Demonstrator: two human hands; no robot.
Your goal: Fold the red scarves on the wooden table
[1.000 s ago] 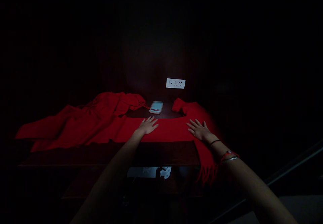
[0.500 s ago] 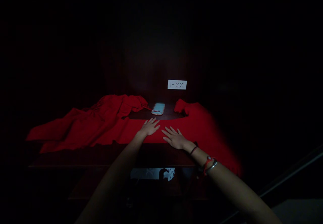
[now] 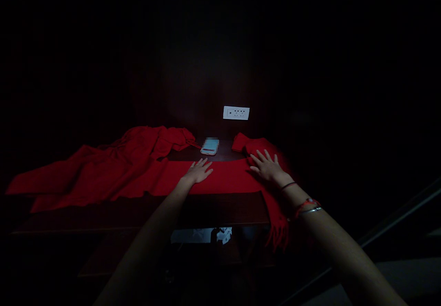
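Note:
A long red scarf [image 3: 223, 177] with a fringed end lies across a dark wooden table. Its middle strip is flat, while the cloth to the left is bunched in loose folds and more is heaped at the right. My left hand [image 3: 198, 172] rests palm down on the flat strip with its fingers spread. Farther right, my right hand [image 3: 268, 167] lies on the scarf beside the heaped part, fingers also spread. The fringe [image 3: 278, 235] hangs over the table's front edge below my right wrist.
Behind the scarf a phone [image 3: 210, 146] lies on the table [image 3: 220, 207], its screen blurred out. A white socket plate [image 3: 236, 113] is on the dark wall. Pale objects [image 3: 198, 235] show under the tabletop. The surroundings are very dark.
My right hand has slid right along the scarf, away from my left hand. The fringed end at the right now hangs down narrower. My view has shifted slightly.

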